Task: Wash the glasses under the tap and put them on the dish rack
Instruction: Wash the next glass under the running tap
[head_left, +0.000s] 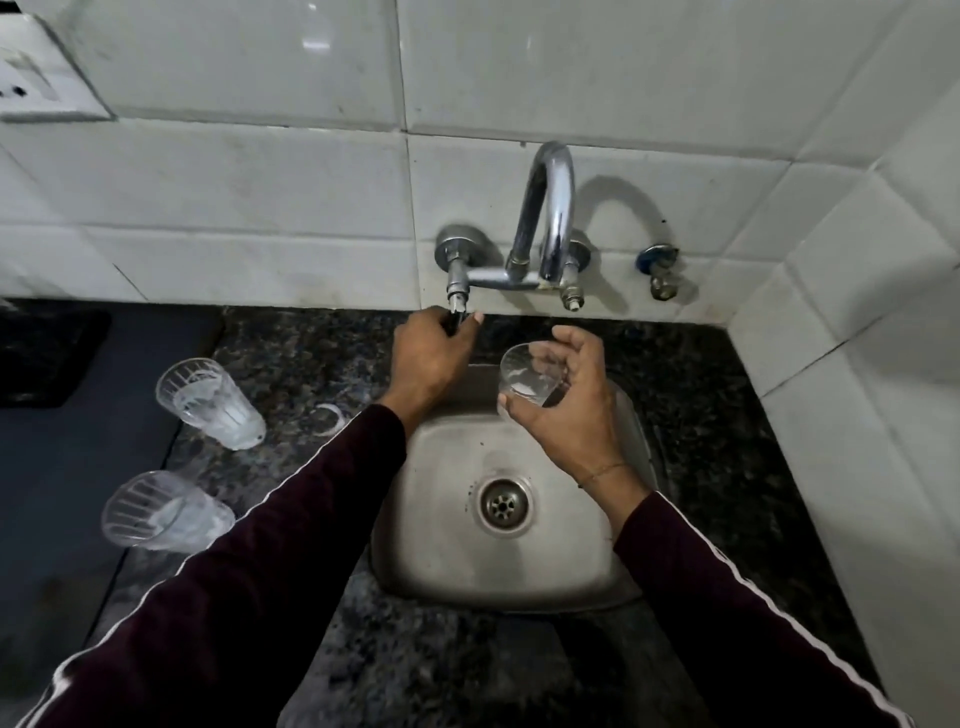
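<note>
Both arms were covered by long sleeves of a dark maroon, almost wine-coloured fabric. The left sleeve (260, 545) carried a thin white stripe along its outer edge, running from the forearm back toward the shoulder, where it widened into a broader white band near the bottom of the view. The right sleeve (727, 613) bore a matching white stripe down its outer seam. Each cuff ended at the wrist, leaving the left hand (428, 358) and right hand (566, 410) bare. A thin thread-like band (605, 472) circled the right wrist just above the cuff.
</note>
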